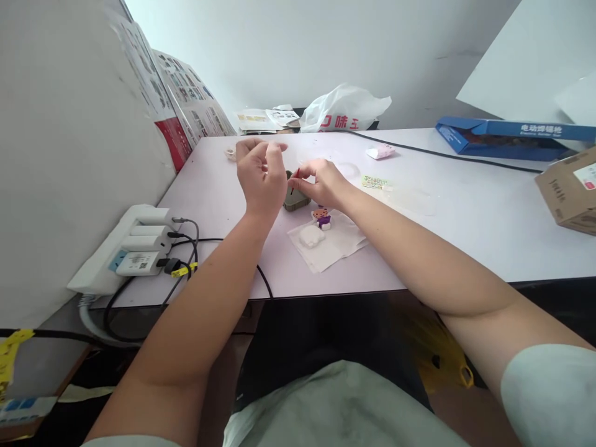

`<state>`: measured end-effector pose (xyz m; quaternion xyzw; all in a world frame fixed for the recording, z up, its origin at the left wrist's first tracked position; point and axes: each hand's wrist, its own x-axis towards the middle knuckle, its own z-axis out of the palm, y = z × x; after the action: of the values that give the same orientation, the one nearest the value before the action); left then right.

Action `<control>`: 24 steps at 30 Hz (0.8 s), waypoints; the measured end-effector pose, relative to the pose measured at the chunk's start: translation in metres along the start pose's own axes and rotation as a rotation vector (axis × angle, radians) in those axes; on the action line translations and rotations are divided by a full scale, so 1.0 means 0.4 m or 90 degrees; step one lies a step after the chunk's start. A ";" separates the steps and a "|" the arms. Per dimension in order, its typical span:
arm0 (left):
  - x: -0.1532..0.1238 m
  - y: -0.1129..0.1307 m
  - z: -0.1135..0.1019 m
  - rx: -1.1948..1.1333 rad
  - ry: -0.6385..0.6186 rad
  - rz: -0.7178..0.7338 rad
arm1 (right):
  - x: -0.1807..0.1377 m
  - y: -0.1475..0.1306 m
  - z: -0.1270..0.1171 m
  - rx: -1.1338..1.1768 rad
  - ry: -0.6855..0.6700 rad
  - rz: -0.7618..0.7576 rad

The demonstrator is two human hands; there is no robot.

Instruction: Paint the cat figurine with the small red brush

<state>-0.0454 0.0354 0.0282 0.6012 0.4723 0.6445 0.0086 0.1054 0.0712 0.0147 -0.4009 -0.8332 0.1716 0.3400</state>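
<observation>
My right hand (321, 180) pinches a thin red-and-black stick (297, 174) between thumb and fingers. The stick's dark lower end points down over a small olive-grey container (298, 202), whose inside I cannot make out. Just left of the container, my left hand (263, 177) is raised with its fingers curled in; whatever they hold, if anything, is hidden. Below my right hand, a small figurine (321, 217) with a purple body and orange-brown head is on a white tissue (321, 262). A white lump (311, 236) lies beside it on the tissue.
A power strip (105, 264) with chargers and cables occupies the table's left edge. At the back are a white plastic bag (344, 108), papers (261, 120) and a pink packet (380, 151). A blue box (516, 138) and a cardboard box (570, 192) stand at right.
</observation>
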 end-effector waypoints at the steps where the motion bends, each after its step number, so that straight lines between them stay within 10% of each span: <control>1: -0.001 0.000 -0.002 -0.007 0.000 0.006 | 0.000 -0.003 0.001 -0.017 -0.004 0.004; 24: -0.006 -0.074 0.027 -0.183 0.037 -0.016 | -0.014 -0.011 0.012 -0.147 0.008 0.155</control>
<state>-0.0528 0.0569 0.0063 0.5688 0.3827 0.7226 0.0889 0.1024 0.0640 0.0113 -0.5365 -0.7903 0.1122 0.2738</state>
